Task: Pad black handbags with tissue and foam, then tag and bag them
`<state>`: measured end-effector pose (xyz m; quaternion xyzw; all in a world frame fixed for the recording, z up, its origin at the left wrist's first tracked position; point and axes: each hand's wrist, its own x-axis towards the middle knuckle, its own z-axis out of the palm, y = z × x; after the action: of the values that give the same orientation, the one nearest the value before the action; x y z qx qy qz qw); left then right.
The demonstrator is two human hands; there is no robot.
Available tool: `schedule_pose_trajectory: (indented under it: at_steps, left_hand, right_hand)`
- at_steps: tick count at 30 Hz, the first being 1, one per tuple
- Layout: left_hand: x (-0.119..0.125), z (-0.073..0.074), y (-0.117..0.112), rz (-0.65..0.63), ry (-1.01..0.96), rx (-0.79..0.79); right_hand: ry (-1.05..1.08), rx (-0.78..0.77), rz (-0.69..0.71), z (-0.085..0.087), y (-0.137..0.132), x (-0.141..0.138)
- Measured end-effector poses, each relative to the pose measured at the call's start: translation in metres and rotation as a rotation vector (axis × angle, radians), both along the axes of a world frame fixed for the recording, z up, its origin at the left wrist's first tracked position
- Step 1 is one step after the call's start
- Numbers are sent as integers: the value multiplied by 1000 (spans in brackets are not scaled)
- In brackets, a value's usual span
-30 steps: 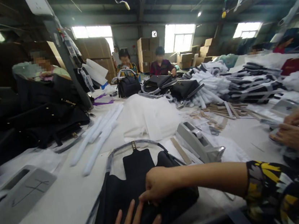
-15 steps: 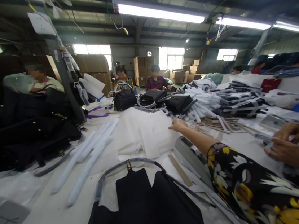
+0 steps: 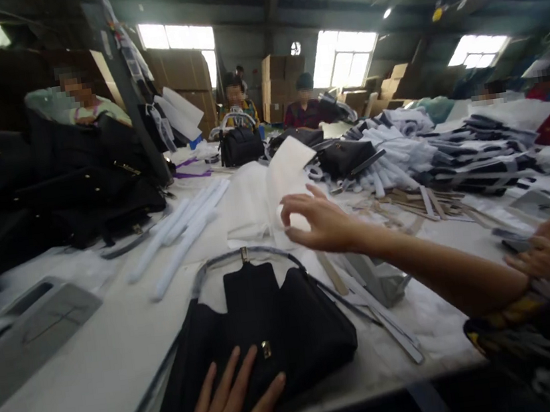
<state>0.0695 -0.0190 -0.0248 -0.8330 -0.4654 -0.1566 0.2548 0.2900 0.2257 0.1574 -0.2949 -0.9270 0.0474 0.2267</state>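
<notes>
Right hand (image 3: 320, 222) has drawn nearer the bag (image 3: 314, 325), fingers (image 3: 297, 203) curved.

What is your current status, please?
Left hand on black handbag with gold hardware. Right hand by tilted thin white sheet, grip unclear. Narrow pale strips alongside bag.

A black bag (image 3: 316, 321) lies on the tabletop (image 3: 120, 379), its squared flap (image 3: 250, 289) spread away from the near edge, a small gold-coloured clasp (image 3: 265, 349) on its body, and its grey-wrapped handle (image 3: 203, 271) arching beyond the flap. Past it lie thin white sheets (image 3: 247, 199), one raised and tilted.
</notes>
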Motion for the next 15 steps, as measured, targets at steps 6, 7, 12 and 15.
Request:
schedule_pose_trajectory:
  at_steps: [6, 7, 12, 15]
  left_hand:
    - [10, 24, -15, 66, -57, -256]
    - [11, 23, -17, 69, -67, -275]
    - [12, 17, -20, 70, -59, -240]
    - [12, 16, -20, 65, -49, -239]
  right_hand:
    - [-251, -160, 466, -59, -117, -12]
    - [-269, -187, 479, -71, -121, -12]
    - [-333, -272, 479, -108, -127, -4]
    - [-347, -304, 472, -115, -130, 1]
